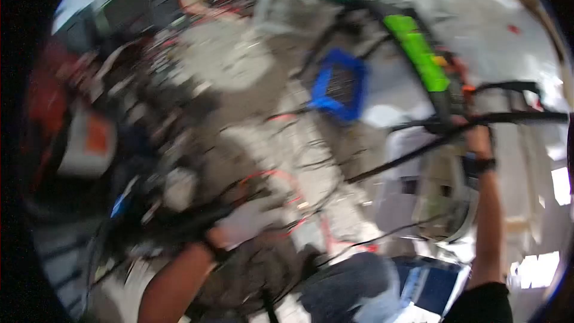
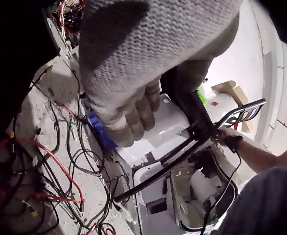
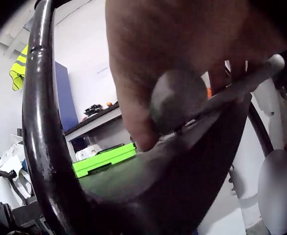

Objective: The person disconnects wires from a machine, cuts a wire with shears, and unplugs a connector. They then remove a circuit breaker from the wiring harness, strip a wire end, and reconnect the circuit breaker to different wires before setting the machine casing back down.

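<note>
My left hand (image 1: pixel 248 221), in a pale knit glove, hangs over the floor near loose cables in the blurred head view. The left wrist view shows this gloved hand (image 2: pixel 138 63) with its fingers loosely bent and nothing seen between them. My bare right hand (image 1: pixel 478 137) grips a part of a black frame (image 1: pixel 441 107) beside a bright green piece (image 1: pixel 418 54). Up close, the right hand (image 3: pixel 182 44) has its fingers round the edge of a dark flat part (image 3: pixel 197 171); some fingertips are hidden. A long black tube (image 2: pixel 158 176) crosses below the frame.
A blue tray (image 1: pixel 317 93) stands on the floor beyond the hands. Red and black cables (image 2: pixel 75 181) lie scattered at the left. White casings (image 2: pixel 151 196) and an open bin-like shell (image 2: pixel 178 196) are under the tube. Mixed parts (image 1: pixel 143 119) pile up at far left.
</note>
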The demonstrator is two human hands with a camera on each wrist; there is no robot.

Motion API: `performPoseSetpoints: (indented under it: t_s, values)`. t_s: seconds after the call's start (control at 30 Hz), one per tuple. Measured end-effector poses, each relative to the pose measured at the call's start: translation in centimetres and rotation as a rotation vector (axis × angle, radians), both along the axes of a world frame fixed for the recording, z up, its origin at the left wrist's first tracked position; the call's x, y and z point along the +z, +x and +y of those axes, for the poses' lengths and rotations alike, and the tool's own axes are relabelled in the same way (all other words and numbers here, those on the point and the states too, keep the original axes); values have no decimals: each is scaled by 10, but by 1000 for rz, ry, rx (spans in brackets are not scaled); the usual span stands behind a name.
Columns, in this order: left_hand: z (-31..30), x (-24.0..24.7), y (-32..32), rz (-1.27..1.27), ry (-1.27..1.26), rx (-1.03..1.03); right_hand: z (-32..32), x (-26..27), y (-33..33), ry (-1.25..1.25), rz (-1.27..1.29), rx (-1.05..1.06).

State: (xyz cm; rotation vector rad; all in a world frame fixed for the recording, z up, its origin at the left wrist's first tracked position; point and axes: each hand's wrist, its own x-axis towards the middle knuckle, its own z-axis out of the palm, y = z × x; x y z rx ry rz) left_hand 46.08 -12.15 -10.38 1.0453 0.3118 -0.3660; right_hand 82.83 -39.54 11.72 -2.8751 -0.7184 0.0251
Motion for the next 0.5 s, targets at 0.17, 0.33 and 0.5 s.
performPoseSetpoints:
  t_s: [0.17,0.33,0.5]
  values:
    - [-18,-24,-13,-149,638,-282,-128,-70,111,626,-7,114]
    - [-7,-9,-32,-126,1023,-381,-221,-96,24,425,-166,-85]
    - [8,25,-42,-211,1137,-305,-137,-163,-111,193,721,-174]
